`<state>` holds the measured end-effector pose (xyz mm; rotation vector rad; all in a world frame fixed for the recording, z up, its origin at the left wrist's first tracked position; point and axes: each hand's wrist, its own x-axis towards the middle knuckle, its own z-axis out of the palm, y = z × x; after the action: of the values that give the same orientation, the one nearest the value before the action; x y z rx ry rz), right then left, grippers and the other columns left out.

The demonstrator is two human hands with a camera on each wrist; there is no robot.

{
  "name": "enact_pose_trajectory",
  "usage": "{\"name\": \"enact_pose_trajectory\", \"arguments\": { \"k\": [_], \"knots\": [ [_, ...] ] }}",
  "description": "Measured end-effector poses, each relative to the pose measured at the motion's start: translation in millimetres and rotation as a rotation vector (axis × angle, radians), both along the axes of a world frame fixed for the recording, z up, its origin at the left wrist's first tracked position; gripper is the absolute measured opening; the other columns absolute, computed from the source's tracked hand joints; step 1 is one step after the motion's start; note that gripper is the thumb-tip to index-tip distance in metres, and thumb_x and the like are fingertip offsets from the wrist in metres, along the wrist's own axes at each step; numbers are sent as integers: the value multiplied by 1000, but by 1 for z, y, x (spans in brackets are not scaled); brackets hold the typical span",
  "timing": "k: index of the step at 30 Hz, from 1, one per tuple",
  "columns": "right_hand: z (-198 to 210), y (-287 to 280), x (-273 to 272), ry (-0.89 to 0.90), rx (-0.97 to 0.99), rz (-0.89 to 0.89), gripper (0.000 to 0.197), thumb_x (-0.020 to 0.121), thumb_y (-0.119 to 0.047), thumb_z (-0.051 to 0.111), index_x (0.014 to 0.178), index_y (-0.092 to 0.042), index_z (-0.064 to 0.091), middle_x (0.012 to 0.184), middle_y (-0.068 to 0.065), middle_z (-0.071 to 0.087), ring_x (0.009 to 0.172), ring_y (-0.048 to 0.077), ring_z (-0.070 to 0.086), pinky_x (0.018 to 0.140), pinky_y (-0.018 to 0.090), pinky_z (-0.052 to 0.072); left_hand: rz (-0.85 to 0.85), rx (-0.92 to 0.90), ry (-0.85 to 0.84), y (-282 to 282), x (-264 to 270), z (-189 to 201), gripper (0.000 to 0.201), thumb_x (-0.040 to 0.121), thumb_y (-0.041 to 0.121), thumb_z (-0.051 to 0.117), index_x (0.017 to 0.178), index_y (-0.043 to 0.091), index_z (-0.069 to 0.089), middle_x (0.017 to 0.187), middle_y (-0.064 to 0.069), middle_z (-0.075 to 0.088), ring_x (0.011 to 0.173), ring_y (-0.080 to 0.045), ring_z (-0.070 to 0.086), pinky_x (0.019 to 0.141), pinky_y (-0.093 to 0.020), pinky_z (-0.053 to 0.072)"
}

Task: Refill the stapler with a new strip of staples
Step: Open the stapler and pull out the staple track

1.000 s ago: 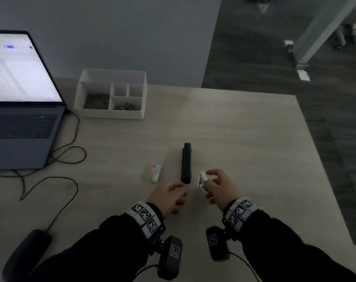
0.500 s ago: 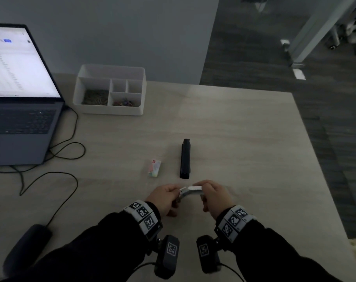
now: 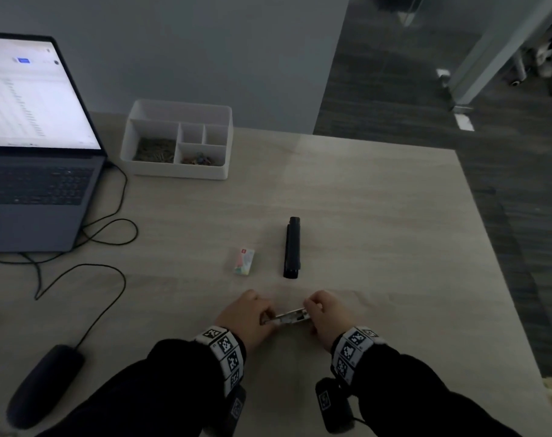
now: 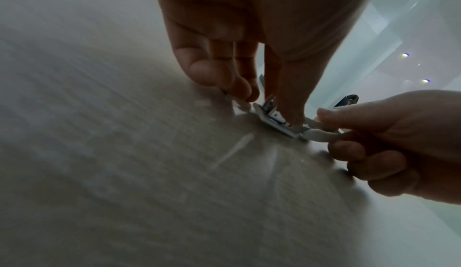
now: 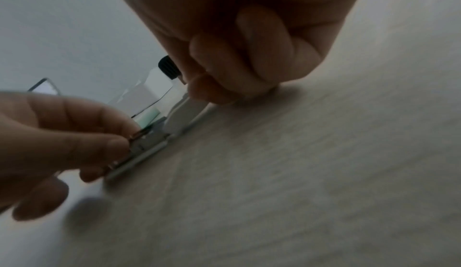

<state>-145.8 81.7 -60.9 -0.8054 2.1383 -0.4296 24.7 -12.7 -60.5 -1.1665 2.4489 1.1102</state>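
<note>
A small white stapler point(image 3: 292, 316) lies crosswise near the table's front edge, low over the surface, held at both ends. My left hand point(image 3: 246, 313) pinches its bare metal end point(image 4: 274, 121) between thumb and fingertips. My right hand point(image 3: 328, 313) grips the white plastic body point(image 5: 182, 113) with curled fingers. The metal channel point(image 5: 147, 147) shows open beside the white cover. Whether staples sit in it is too blurred to tell. A small staple box point(image 3: 244, 261) lies further back on the table, apart from both hands.
A black oblong object point(image 3: 292, 247) lies just beyond the hands, right of the box. A white organiser tray point(image 3: 177, 140) stands at the back. An open laptop point(image 3: 32, 137) with loose cables point(image 3: 111, 234) is on the left. A dark oval device point(image 3: 44, 386) sits front left. The table edge point(image 3: 504, 263) runs along the right.
My right hand brought the white stapler back from beside the black object toward me. My left hand met it and took hold of its metal end; it now lies crosswise between both hands.
</note>
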Motion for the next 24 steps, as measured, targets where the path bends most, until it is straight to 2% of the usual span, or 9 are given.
{"name": "enact_pose_trajectory", "arguments": {
  "k": [3, 5, 7, 10, 13, 15, 17, 20, 24],
  "knots": [
    [4, -3, -5, 22, 58, 66, 17, 90, -46, 53, 85, -31, 55, 87, 1, 65, 77, 21, 61, 69, 31, 47, -27, -8, 16, -2, 0, -2, 29, 79, 48, 64, 97, 25, 65, 90, 7, 46, 88, -13, 53, 81, -24, 43],
    [13, -6, -9, 66, 50, 79, 21, 89, -50, 54, 89, -28, 54, 80, -2, 64, 72, 19, 60, 65, 30, 47, -12, 8, 38, -4, 1, -2, 28, 78, 49, 65, 95, 27, 65, 90, 7, 50, 86, -11, 51, 78, -23, 41],
    [26, -12, -14, 126, -15, 79, 25, 87, -54, 53, 95, -30, 52, 73, -4, 62, 66, 16, 60, 62, 31, 48, 31, 45, 56, -7, 2, -3, 26, 76, 47, 64, 94, 28, 66, 94, 4, 56, 89, -13, 55, 82, -27, 46],
    [41, -33, -16, 136, -171, 96, 37, 87, -50, 55, 117, -30, 45, 70, -3, 58, 62, 14, 58, 59, 30, 43, 163, 85, 92, -10, 3, 0, 22, 80, 39, 65, 96, 24, 69, 91, 5, 57, 86, -12, 57, 82, -23, 44],
    [44, -61, -12, 153, -164, 227, 60, 84, -58, 53, 136, -40, 28, 84, -4, 60, 70, 16, 59, 63, 32, 46, 329, 135, 120, -15, 3, 5, 11, 83, 33, 64, 90, 26, 69, 82, 8, 60, 78, -11, 57, 77, -24, 45],
    [37, -75, -10, 116, -92, 264, 64, 88, -54, 51, 143, -42, 19, 100, 1, 64, 76, 19, 60, 65, 32, 48, 424, 226, 164, -18, 2, 11, 4, 85, 29, 63, 84, 28, 67, 83, 3, 68, 76, -18, 63, 77, -29, 51],
    [34, -82, -9, 52, -47, 227, 64, 93, -44, 51, 146, -42, 16, 109, 6, 65, 75, 21, 61, 61, 29, 47, 501, 297, 217, -20, 1, 16, 6, 86, 26, 62, 83, 27, 66, 89, -6, 74, 81, -24, 69, 70, -29, 53],
    [31, -81, -12, -83, -57, 84, 60, 95, -36, 50, 144, -47, 18, 92, 6, 63, 62, 22, 62, 49, 30, 47, 613, 389, 311, -21, -3, 27, 8, 88, 22, 60, 90, 24, 67, 98, -8, 74, 84, -23, 70, 58, -24, 50],
    [34, -66, -15, -345, -198, -221, 59, 95, -21, 49, 147, -32, 27, 76, 11, 57, 58, 25, 56, 51, 35, 49, 737, 473, 392, -24, -13, 35, 24, 90, 27, 55, 113, 23, 63, 107, 2, 68, 95, -19, 68, 63, -32, 54]
  ]
}}
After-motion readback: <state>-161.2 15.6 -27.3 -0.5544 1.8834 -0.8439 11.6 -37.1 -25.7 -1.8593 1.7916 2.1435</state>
